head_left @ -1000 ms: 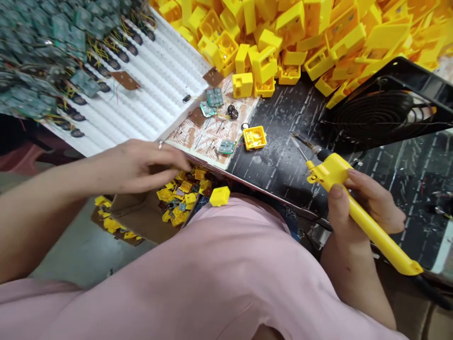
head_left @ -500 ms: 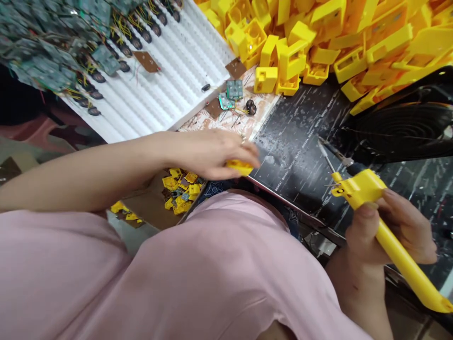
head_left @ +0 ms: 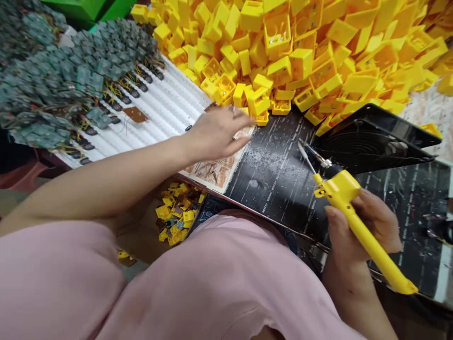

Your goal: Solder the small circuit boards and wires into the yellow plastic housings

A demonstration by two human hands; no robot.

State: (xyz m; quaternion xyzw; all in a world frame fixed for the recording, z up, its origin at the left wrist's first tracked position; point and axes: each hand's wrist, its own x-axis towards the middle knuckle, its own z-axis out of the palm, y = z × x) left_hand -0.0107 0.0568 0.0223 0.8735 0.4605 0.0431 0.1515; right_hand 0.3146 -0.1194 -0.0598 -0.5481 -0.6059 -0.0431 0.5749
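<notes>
My right hand is wrapped round a yellow soldering gun, whose metal tip points up and left over the black bench top. My left hand reaches palm down over the patterned sheet, thumb and fingers apart. Its fingertips are close to the front of the heap of yellow plastic housings; I see nothing held in it. The small circuit boards on the sheet are hidden beneath this hand.
Rows of wired circuit boards lie on a white ridged tray, with a brown board near them. A black fan stands behind the soldering gun. Below the bench edge sits a cardboard box of yellow scraps.
The yellow piece is gone from my left hand, which has moved up over the sheet and opened. My right hand keeps its hold on the soldering gun. The view has shifted.
</notes>
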